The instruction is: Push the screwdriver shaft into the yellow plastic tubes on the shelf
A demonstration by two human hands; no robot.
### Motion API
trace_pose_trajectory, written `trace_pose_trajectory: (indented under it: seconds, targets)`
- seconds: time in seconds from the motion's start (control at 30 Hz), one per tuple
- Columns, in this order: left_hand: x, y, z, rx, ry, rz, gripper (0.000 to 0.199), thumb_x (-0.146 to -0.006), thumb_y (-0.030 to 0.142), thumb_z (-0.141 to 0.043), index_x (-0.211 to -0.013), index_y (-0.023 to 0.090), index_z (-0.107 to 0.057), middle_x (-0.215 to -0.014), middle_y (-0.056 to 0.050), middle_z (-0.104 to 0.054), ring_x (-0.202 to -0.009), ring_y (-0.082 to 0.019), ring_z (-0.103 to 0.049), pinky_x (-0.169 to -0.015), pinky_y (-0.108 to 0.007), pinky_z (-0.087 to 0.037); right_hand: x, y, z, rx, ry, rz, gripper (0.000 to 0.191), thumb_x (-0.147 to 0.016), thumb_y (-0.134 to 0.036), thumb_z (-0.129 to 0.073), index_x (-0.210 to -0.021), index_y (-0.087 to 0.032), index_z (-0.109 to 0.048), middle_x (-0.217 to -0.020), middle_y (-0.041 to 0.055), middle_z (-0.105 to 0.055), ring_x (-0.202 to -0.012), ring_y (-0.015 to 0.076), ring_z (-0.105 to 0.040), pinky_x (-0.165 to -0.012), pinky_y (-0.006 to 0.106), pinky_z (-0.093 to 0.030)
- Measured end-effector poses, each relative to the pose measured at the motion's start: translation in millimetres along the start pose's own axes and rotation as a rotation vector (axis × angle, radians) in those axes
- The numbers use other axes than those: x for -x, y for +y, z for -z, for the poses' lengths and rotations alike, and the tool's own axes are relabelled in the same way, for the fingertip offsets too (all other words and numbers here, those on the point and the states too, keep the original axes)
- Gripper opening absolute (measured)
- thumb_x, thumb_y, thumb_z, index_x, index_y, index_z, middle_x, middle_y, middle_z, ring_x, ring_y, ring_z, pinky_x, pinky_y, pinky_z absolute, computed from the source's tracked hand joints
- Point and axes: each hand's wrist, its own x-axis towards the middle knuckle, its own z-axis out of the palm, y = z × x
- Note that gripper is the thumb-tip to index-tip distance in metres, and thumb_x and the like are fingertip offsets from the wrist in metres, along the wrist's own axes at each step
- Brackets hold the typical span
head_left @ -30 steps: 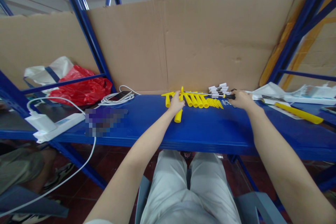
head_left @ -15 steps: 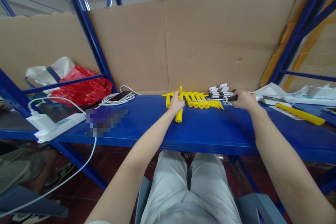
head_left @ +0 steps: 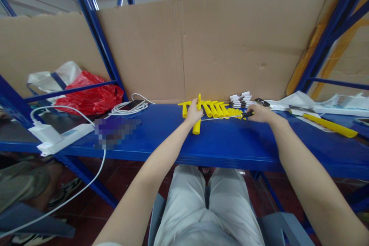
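Note:
My left hand (head_left: 194, 113) is closed around a yellow T-shaped part (head_left: 196, 127), whose round end points toward me. In my right hand (head_left: 257, 113) is the black handle of a screwdriver (head_left: 247, 114). Its thin metal shaft runs left, and the tip is close to the lower part of the held yellow piece; whether they touch I cannot tell. Behind the shaft lies a row of several yellow T-shaped parts (head_left: 212, 110). A stack of white and black pieces (head_left: 241, 100) lies beyond them, near the cardboard.
Cardboard (head_left: 230, 46) stands along the back of the blue shelf (head_left: 161, 144). To the left are a phone (head_left: 133, 105) with coiled white cable, a power strip (head_left: 69, 138) and a red bag (head_left: 92, 94). A long yellow tool (head_left: 330, 125) lies right. A person's leg (head_left: 25, 180) shows lower left.
My right hand has moved left and slightly toward me with the screwdriver. The shaft now lies lower, nearer the bottom of the yellow part. My left hand has stayed put.

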Motion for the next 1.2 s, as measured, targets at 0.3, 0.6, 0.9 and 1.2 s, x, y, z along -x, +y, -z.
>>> trace_pose_trajectory:
  seconds: [0.3,0.6,0.9,1.2]
  targets:
    - [-4,-2,2.3,0.07,0.031,0.018,0.066,-0.081,0.001,-0.055,-0.142,0.025,-0.045,-0.144,-0.011,-0.056,-0.073,-0.013,-0.071,-0.054,-0.021,-0.058,9,-8,8,-0.194,-0.165,-0.002,0.012,-0.057,-0.014,-0.061,-0.066,-0.022,-0.062,-0.063,-0.0002,-0.063,-0.065,0.0184,-0.06,-0.058,0.026,-0.042]
    - [-9,-4,6.8,0.185,0.087,0.051,0.061,-0.082,0.001,-0.054,-0.137,0.027,-0.047,-0.142,-0.008,-0.057,-0.063,-0.005,-0.065,-0.044,-0.012,-0.05,15,-12,13,-0.234,-0.3,-0.106,0.016,-0.057,-0.012,-0.06,-0.069,-0.021,-0.064,-0.066,0.0006,-0.064,-0.069,0.0202,-0.063,-0.062,0.028,-0.044]
    - [-6,-3,3.7,0.099,-0.001,0.002,0.069,-0.081,-0.001,-0.054,-0.144,0.026,-0.045,-0.146,-0.011,-0.054,-0.07,-0.011,-0.071,-0.056,-0.023,-0.06,9,-9,5,-0.203,-0.311,0.051,0.02,-0.063,-0.019,-0.064,-0.081,-0.021,-0.073,-0.078,0.0032,-0.071,-0.078,0.0227,-0.067,-0.067,0.029,-0.05]
    - [0,-8,-5.1,-0.081,-0.194,-0.354,0.069,-0.077,0.004,-0.062,-0.142,0.023,-0.054,-0.144,-0.012,-0.059,-0.127,-0.027,-0.061,-0.108,-0.048,-0.051,8,-40,0,-0.334,-0.236,0.137,0.034,-0.073,-0.015,-0.066,-0.105,-0.018,-0.073,-0.105,0.0094,-0.076,-0.096,0.0248,-0.071,-0.088,0.032,-0.054]
